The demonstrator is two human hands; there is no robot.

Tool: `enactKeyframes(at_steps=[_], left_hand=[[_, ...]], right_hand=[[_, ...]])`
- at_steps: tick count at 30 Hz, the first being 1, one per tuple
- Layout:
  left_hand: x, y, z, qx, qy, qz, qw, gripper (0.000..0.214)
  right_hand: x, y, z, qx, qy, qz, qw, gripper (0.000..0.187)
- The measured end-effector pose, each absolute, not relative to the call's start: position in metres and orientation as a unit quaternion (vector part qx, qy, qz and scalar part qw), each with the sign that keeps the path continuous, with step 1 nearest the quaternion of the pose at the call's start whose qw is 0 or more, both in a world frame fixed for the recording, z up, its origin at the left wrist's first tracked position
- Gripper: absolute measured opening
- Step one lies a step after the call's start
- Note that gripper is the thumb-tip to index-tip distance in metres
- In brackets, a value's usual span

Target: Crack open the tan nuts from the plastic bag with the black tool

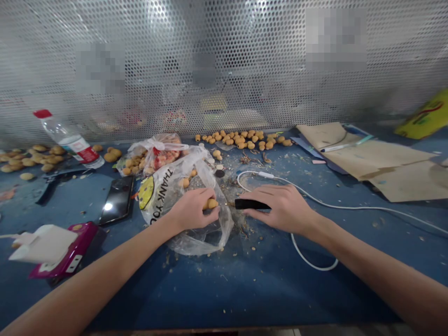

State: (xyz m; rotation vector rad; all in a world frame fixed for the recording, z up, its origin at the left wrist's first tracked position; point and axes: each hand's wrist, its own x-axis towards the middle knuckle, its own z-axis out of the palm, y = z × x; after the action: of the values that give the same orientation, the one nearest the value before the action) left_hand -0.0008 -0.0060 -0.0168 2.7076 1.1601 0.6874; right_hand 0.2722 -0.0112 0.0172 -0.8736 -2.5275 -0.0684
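Note:
My left hand [194, 208] is closed, pinching a small tan, nut-like piece [210, 204] between thumb and fingers above a clear plastic bag. My right hand [285, 207] is closed round a black pen-shaped tool [250, 204]. Its thin tip points left at the tan piece; whether they touch I cannot tell. A white cable [266, 175] loops behind and below the right hand; its link to the tool is hidden. Under my left hand spreads the "THANK YOU" plastic bag [191, 242], with several similar tan pieces [185, 183] showing in it.
Tan pieces [241, 139] lie along the perforated metal screen [224, 60], more at the left. A bottle [75, 144], a phone [117, 199] and a tissue pack [79, 249] are left. Brown paper [392, 163] with a pen lies right. Crumbs litter the blue table [262, 294].

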Motion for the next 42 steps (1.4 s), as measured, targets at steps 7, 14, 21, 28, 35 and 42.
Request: enactKeyframes(at_steps=[7,14,21,28,35,42], left_hand=[[-0.0006,-0.0052,-0.0181,0.893,0.385,0.227,0.046,0.014],[-0.0014,-0.0049,-0.0170,0.893,0.385,0.225,0.065,0.018],[-0.0006,-0.0053,-0.0155,0.895,0.375,0.233,0.065,0.010],[-0.0010,-0.0045,-0.0156,0.895,0.374,0.232,0.071,0.013],[-0.0011,-0.0040,-0.0167,0.895,0.374,0.232,0.074,0.012],[-0.0008,-0.0046,-0.0163,0.894,0.375,0.234,0.075,0.012]], right_hand=[[0.2712,-0.0118,0.0173,-0.313,-0.919,-0.026,0.236,0.023],[0.2705,-0.0108,0.0137,-0.311,-0.919,-0.031,0.240,0.024],[0.2694,-0.0122,0.0129,-0.307,-0.919,-0.029,0.244,0.023],[0.2688,-0.0134,0.0134,-0.310,-0.919,-0.021,0.241,0.022],[0.2682,-0.0135,0.0138,-0.302,-0.921,-0.022,0.246,0.023],[0.2679,-0.0135,0.0129,-0.303,-0.921,-0.020,0.245,0.023]])
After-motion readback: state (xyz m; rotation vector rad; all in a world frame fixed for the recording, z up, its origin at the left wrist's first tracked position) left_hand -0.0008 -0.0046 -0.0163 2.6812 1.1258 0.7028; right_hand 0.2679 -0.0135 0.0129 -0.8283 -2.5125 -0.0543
